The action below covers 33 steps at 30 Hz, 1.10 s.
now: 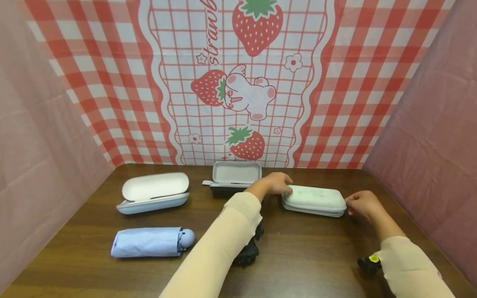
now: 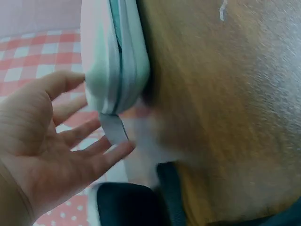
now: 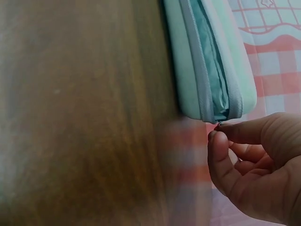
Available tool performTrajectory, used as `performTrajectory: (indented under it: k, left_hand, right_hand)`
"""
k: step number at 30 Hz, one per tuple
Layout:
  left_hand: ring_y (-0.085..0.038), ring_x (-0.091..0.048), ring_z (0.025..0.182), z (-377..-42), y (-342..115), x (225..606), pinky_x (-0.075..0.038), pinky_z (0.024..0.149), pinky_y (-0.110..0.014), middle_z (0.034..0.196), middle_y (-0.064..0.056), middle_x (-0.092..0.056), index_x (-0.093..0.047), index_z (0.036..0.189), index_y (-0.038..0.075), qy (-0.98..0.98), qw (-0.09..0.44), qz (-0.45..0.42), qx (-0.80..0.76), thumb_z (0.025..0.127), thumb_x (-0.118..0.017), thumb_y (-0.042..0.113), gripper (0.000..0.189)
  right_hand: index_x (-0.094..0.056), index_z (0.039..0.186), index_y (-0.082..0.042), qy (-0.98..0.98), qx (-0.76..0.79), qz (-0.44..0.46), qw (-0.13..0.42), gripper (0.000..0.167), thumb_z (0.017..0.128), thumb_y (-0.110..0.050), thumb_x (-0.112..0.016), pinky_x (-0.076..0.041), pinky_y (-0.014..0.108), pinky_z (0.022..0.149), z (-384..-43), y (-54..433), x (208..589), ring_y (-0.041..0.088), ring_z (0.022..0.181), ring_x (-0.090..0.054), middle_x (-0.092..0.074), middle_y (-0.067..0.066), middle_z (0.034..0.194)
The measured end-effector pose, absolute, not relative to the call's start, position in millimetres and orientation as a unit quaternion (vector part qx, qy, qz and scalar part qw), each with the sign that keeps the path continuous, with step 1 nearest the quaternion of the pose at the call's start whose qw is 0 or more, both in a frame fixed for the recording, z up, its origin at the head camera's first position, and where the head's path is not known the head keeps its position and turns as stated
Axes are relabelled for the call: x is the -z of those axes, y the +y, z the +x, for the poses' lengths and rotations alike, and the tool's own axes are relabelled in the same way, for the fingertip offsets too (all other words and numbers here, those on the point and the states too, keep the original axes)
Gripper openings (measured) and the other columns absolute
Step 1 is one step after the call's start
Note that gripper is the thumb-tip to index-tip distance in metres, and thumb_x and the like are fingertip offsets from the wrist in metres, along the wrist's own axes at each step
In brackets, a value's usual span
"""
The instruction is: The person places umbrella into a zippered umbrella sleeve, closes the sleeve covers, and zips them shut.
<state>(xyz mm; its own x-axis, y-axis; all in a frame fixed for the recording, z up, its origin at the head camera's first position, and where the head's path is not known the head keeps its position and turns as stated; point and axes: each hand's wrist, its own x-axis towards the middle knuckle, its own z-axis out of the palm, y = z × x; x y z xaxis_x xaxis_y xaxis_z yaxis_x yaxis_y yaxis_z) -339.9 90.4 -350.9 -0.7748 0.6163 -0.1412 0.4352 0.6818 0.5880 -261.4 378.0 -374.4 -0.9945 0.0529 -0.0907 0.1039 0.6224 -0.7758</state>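
Mint case [image 1: 314, 199] lies flat at two o'clock on the brown table [image 1: 294, 265], its long side running from nine to three. A narrow strip of wood separates it from the twelve o'clock edge, while a much broader stretch runs from its near side toward six. Its zipper is parted, with teal lining [image 3: 214, 70] showing in the slit.

At the case's three o'clock end, the right hand [image 1: 364, 203] has thumb and forefinger together, pinching the zipper pull [image 3: 219, 125]; little room remains between that hand and the table's right edge. At the nine o'clock end, the left hand [image 1: 277, 183] has its fingers spread apart, thumb touching the case and a grey tab [image 2: 113, 128] beside the fingers; whether they grip the tab, I cannot tell.

An open grey-lined case [image 1: 237, 173] sits at twelve, close to the left wrist. An open white-lined case [image 1: 155, 187] is at ten, well apart from both hands, and a blue umbrella [image 1: 149, 243] at nine.
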Motion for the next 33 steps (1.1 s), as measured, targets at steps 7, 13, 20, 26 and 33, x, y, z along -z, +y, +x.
performTrajectory:
  k: [7, 13, 20, 26, 33]
  left_hand:
    - [-0.011, -0.049, 0.126, -336.3, 105.3, 340.6, -0.040, 0.100, -0.021, 0.134, 0.006, -0.059, -0.069, 0.123, 0.021, 0.896, 0.125, 0.379, -0.195, 0.088, -0.074, 0.032, 0.037]
    - [-0.011, -0.052, 0.123, -334.5, 114.0, 342.8, -0.040, 0.098, -0.018, 0.129, 0.008, -0.062, -0.072, 0.118, 0.023, 0.910, 0.085, 0.379, -0.144, 0.081, -0.080, 0.033, 0.039]
    - [-0.009, -0.055, 0.117, -334.9, 114.5, 345.7, -0.044, 0.095, -0.021, 0.125, 0.010, -0.063, -0.075, 0.108, 0.027, 0.919, 0.089, 0.346, -0.166, 0.076, -0.084, 0.033, 0.034]
    - [-0.009, -0.055, 0.117, -334.4, 114.5, 346.4, -0.045, 0.094, -0.023, 0.124, 0.010, -0.064, -0.076, 0.106, 0.028, 0.922, 0.090, 0.336, -0.171, 0.076, -0.085, 0.033, 0.031]
    - [-0.008, -0.056, 0.113, -333.8, 115.4, 346.6, -0.047, 0.090, -0.022, 0.123, 0.011, -0.064, -0.077, 0.103, 0.029, 0.924, 0.087, 0.332, -0.170, 0.075, -0.086, 0.033, 0.029]
  right_hand:
    - [-0.067, 0.089, 0.014, 0.959, 0.282, 0.002, -0.035, 0.020, 0.089, -0.004, -0.057, -0.048, 0.029, 0.057, -256.9, 375.4, 374.1, 0.012, 0.056, -0.061, -0.067, 0.009, 0.071]
    - [-0.068, 0.087, 0.010, 0.969, 0.236, -0.023, -0.062, 0.021, 0.091, -0.008, -0.058, -0.044, 0.032, 0.057, -250.4, 373.9, 374.3, 0.013, 0.056, -0.058, -0.063, -0.001, 0.059]
    - [-0.065, 0.085, 0.007, 0.969, 0.231, -0.043, -0.072, 0.017, 0.092, -0.006, -0.058, -0.042, 0.033, 0.053, -240.0, 371.5, 377.1, 0.014, 0.054, -0.055, -0.058, -0.002, 0.059]
    - [-0.065, 0.084, 0.004, 0.970, 0.222, -0.062, -0.072, 0.014, 0.091, -0.006, -0.059, -0.041, 0.031, 0.052, -229.7, 370.5, 378.7, 0.014, 0.055, -0.054, -0.058, -0.003, 0.061]
    - [-0.066, 0.083, 0.003, 0.970, 0.226, -0.062, -0.064, 0.015, 0.091, -0.008, -0.060, -0.042, 0.030, 0.053, -217.2, 366.2, 376.9, 0.014, 0.057, -0.054, -0.058, -0.003, 0.062]
